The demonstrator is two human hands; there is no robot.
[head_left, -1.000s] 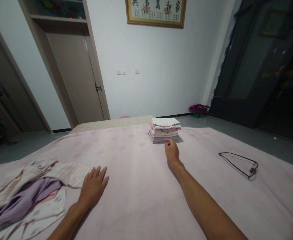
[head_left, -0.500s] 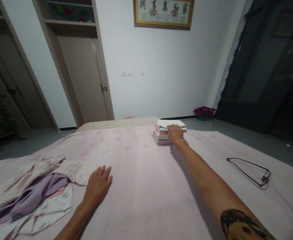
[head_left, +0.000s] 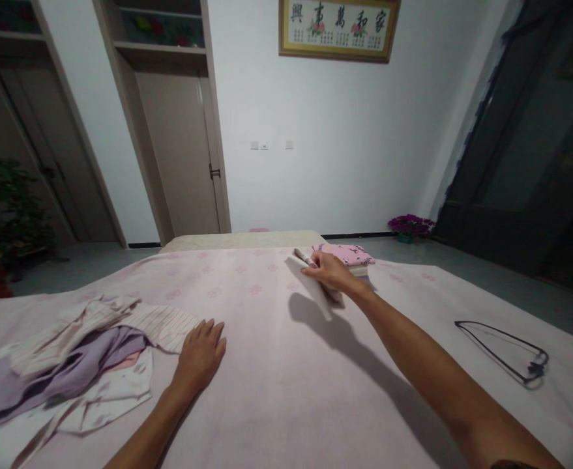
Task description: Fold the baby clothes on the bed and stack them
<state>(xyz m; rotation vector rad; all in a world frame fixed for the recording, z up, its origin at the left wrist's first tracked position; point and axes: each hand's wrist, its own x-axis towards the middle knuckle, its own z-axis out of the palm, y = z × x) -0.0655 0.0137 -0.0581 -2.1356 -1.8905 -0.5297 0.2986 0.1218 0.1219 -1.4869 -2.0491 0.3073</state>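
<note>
Your right hand (head_left: 332, 270) is clamped on a folded white cloth (head_left: 314, 286), fingers and thumb pinching its upper part. The cloth hangs aslant below and left of your knuckles, just beside the folded stack with pink printed fabric on top (head_left: 351, 254). Your left hand (head_left: 201, 355) lies flat, fingers extended, at the striped garment's (head_left: 166, 326) right end.
</note>
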